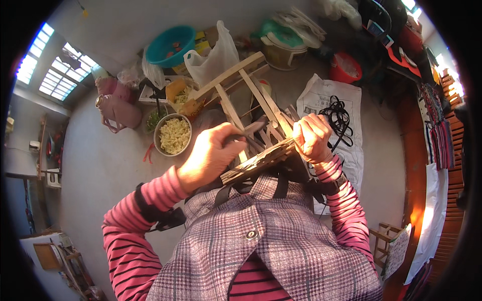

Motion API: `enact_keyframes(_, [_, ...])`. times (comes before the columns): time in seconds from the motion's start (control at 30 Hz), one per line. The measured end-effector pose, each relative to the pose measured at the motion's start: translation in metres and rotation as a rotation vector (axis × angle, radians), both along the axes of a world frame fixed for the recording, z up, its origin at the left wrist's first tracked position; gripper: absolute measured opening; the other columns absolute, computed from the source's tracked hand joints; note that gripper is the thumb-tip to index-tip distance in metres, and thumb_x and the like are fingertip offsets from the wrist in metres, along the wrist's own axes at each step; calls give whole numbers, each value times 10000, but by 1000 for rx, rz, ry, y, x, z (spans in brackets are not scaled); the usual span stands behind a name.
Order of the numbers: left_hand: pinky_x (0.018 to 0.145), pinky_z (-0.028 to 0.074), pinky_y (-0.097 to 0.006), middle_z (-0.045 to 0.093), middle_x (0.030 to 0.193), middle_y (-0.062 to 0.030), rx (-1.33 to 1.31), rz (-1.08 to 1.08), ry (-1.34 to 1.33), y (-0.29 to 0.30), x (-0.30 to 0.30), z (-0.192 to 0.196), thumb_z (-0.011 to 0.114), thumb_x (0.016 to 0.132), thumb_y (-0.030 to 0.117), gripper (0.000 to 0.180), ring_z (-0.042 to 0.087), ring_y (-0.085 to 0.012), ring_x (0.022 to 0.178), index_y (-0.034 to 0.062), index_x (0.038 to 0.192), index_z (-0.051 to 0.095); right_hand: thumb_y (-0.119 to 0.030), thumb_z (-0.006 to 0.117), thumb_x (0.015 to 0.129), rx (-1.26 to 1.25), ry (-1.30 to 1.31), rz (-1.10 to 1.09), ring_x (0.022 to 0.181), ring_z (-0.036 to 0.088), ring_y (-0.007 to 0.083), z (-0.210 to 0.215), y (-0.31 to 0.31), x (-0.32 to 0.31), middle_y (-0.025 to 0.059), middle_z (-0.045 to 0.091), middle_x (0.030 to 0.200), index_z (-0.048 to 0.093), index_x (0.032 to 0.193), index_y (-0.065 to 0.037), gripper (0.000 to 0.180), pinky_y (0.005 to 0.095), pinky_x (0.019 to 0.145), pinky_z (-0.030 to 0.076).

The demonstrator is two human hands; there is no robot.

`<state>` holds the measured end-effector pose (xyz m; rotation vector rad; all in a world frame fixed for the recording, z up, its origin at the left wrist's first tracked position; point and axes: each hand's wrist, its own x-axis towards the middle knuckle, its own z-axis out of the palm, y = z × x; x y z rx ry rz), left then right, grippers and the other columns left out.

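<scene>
A wooden frame point(230, 75) of pale bars, like that of a small stool, leans across my lap. Its near crosspiece point(258, 161) looks rough and splintered along the edge. My right hand point(312, 138) is wrapped round the right end of that crosspiece. On the left, my left hand point(213, 153) is closed beside the left bar point(229, 108), its fingertips curled in; what they hold is hidden. A short brown stick-like piece point(255, 125) shows just past those fingers. Between the bars lie several dark wooden pieces, partly covered.
Black cord point(339, 118) lies coiled on a white sack point(311, 98) at the right. To the left stand a bowl of pale yellow pieces point(173, 134) and a pink jug point(119, 111). Farther back are a teal basin point(170, 46), white plastic bag point(213, 57), lidded pot point(283, 50) and red bucket point(345, 68).
</scene>
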<state>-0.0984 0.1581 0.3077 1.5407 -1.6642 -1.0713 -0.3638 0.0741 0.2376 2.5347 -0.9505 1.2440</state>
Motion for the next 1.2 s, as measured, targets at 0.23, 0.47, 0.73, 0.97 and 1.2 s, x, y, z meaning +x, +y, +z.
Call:
enact_keyframes(0.23, [773,502,-405,617,944,-192,-151,-236,-53,-24,-49,-47,685,870,205,275,630,-342,875,-21,1012,619,-57,582,854,51,17,9,585,502,279,7,3,4,84,485,614,505,652,-50,216,379,580,393])
enact_keyframes(0.47, [768,498,-474,639,898,-253,-82,-331,-49,-34,-56,-54,618,868,229,278,628,-430,881,-30,952,564,-106,574,925,207,-71,-9,587,555,291,6,1,-1,91,541,633,547,687,-40,248,381,551,421])
enact_keyframes(0.73, [716,502,-502,641,811,-218,-154,-441,-426,-36,-68,-45,579,914,243,230,626,-442,803,16,890,545,-157,628,922,326,-114,-252,534,585,287,-2,-1,8,89,564,586,574,674,-82,264,383,495,443])
enact_keyframes(0.97, [674,505,-498,626,738,-214,-243,-666,-206,-52,-56,-52,573,912,260,236,623,-429,724,29,864,574,-141,640,910,186,-76,-291,522,578,266,-3,2,11,74,536,563,526,649,-87,290,374,479,438])
enact_keyframes(1.2, [647,503,-494,609,703,-223,-172,-707,-92,-35,-47,-42,569,901,219,221,611,-432,675,4,852,562,-91,632,895,226,-138,-197,516,550,280,-11,6,1,92,509,579,519,675,-58,249,377,478,425])
